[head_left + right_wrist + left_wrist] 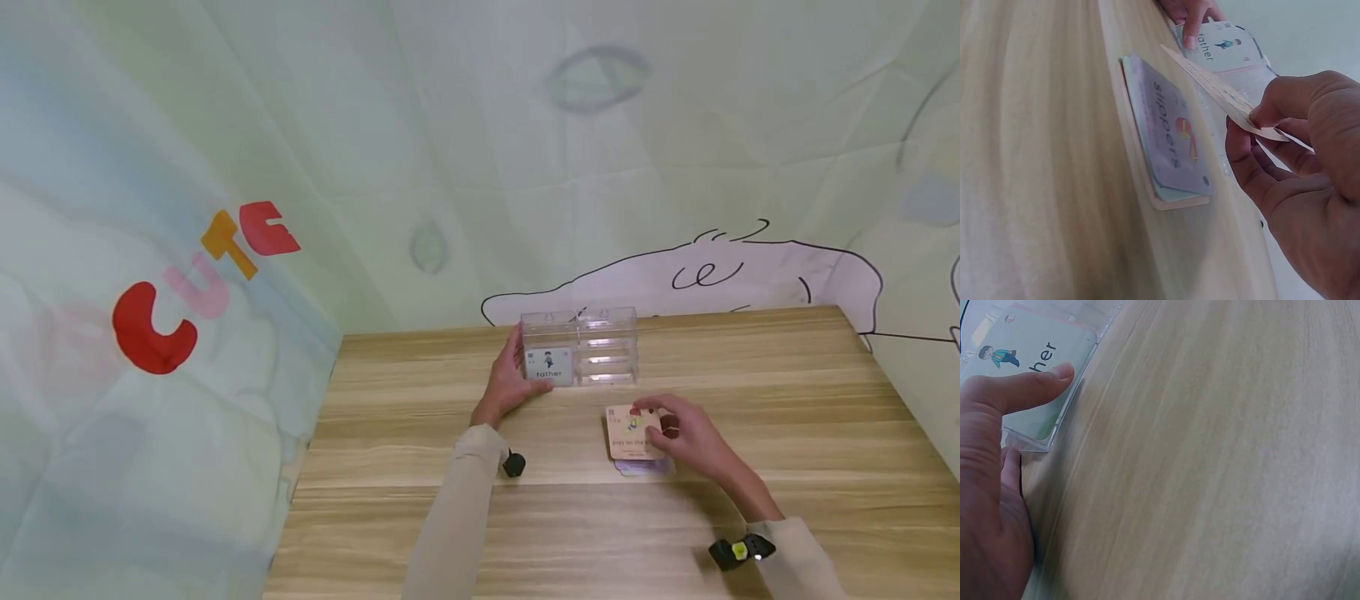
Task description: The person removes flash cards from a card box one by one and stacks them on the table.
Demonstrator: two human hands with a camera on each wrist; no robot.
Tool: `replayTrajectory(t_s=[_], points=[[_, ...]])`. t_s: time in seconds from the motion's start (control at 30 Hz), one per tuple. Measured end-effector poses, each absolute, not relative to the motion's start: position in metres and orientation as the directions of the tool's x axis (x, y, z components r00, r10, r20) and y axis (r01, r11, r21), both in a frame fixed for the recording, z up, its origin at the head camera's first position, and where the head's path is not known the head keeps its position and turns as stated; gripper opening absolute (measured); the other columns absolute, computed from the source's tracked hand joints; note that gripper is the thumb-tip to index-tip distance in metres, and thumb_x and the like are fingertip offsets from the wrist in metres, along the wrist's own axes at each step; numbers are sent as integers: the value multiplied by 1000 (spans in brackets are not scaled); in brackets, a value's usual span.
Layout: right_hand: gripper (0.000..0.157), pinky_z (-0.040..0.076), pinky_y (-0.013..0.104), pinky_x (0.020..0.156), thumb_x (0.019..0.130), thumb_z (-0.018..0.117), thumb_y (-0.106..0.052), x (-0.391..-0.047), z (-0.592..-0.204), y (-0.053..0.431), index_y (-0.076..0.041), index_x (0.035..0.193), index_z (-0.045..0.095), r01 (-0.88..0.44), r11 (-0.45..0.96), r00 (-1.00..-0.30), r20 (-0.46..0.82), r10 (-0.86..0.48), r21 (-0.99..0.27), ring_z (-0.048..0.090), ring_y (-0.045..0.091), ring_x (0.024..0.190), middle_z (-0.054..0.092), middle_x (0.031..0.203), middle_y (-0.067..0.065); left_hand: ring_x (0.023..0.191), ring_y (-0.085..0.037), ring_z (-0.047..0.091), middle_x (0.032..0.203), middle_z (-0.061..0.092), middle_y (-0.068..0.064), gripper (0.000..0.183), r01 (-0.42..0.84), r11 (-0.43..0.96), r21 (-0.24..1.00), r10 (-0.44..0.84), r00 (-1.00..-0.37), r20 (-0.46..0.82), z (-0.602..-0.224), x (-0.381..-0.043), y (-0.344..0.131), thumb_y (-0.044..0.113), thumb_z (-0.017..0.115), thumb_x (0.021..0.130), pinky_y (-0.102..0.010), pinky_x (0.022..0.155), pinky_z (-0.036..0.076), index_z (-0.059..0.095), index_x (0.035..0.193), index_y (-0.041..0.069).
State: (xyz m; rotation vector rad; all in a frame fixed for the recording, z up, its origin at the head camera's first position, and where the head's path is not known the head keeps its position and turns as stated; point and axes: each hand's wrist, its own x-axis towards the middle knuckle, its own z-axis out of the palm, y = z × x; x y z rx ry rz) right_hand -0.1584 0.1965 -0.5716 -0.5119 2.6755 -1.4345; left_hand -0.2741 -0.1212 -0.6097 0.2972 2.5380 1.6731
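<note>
My right hand (693, 437) pinches a peach flashcard (628, 435) between thumb and fingers. In the right wrist view the card tilts above a stack of flashcards (1169, 134), whose top card is purple and reads "slippers". My left hand (508, 383) grips the left side of a clear plastic card box (607, 342), its thumb (1035, 389) lying across the lower front. The box has two columns side by side. A pale green card reading "father" (548, 367) lies in the lower left column, while the right one shows several clear ledges.
The wood-grain table (390, 400) reaches back to a printed cloth backdrop (465, 167) right behind the box. A dark wrist device (741, 551) sits on the right wrist, and another dark piece (513, 464) shows beside the left one.
</note>
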Motion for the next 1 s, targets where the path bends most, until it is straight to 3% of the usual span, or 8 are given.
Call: replayTrajectory(t_s=[0.13,0.33,0.5,0.67,1.0], points=[[38,62,47,90,89,68,11,-155,-576,198,1,126,67,-229,507,-948,71,-311,-831,66,34,106,68,123,17,151,-22,36,168,31,-4,125,119,379,918,214,-976,38,-610,-274,-121,10,95,73,-33,123,30,15,167,23],[40,62,40,86,89,69,9,-152,-578,198,1,128,66,-204,517,-950,41,-309,-831,67,31,104,66,124,18,151,-20,36,168,31,-2,126,113,379,918,211,-977,33,-611,-275,-121,10,96,72,-30,122,30,15,167,25],[42,56,25,70,86,70,12,-151,-580,195,1,126,67,-243,559,-946,67,-316,-793,60,20,88,67,117,15,151,-19,35,168,31,-1,125,106,386,916,208,-978,25,-611,-275,-121,10,95,73,-28,122,29,14,167,25],[42,45,22,57,84,72,11,-151,-581,193,1,125,68,-277,608,-941,81,-329,-744,49,14,75,62,103,7,151,-21,36,168,31,-3,126,108,382,918,208,-978,29,-612,-275,-121,10,96,73,-32,123,30,14,167,25],[40,47,26,65,84,77,8,-151,-582,192,3,122,68,-329,654,-929,109,-353,-682,52,19,85,67,115,14,151,-21,36,169,30,-3,126,108,382,918,208,-978,28,-612,-275,-121,10,95,73,-32,123,30,14,168,24]])
